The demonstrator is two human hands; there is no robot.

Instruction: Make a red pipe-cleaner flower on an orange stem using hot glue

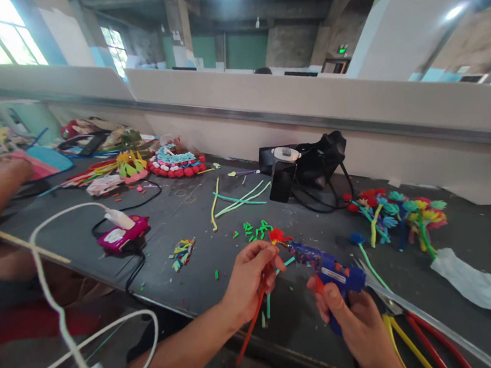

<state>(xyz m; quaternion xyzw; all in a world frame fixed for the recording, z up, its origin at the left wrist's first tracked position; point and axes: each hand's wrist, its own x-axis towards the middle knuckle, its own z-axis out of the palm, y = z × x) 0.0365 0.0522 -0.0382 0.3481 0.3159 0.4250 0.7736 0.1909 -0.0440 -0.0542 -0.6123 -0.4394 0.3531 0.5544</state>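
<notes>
My left hand (254,273) pinches a red pipe-cleaner flower (278,236) near its head, and an orange-red stem (251,331) hangs down below the fingers. In my right hand (354,318) is a blue glue gun (329,268), gripped by its handle with a finger at the orange trigger. Its nozzle points left and reaches the flower; whether it touches is hard to tell. A clear glue stick (432,322) sticks out of the gun's back. Just behind the flower lie short green pieces (258,229). Pliers with red and yellow handles (409,330) rest beside my right hand.
Pipe-cleaner flowers (400,215) lie at the right, near a white wrapped bundle (476,283). A magenta power strip (124,233) with a white cable sits left. Loose stems (242,199), a phone (283,181) and a black bag (323,159) lie farther back. Another person's hands (12,169) work at far left.
</notes>
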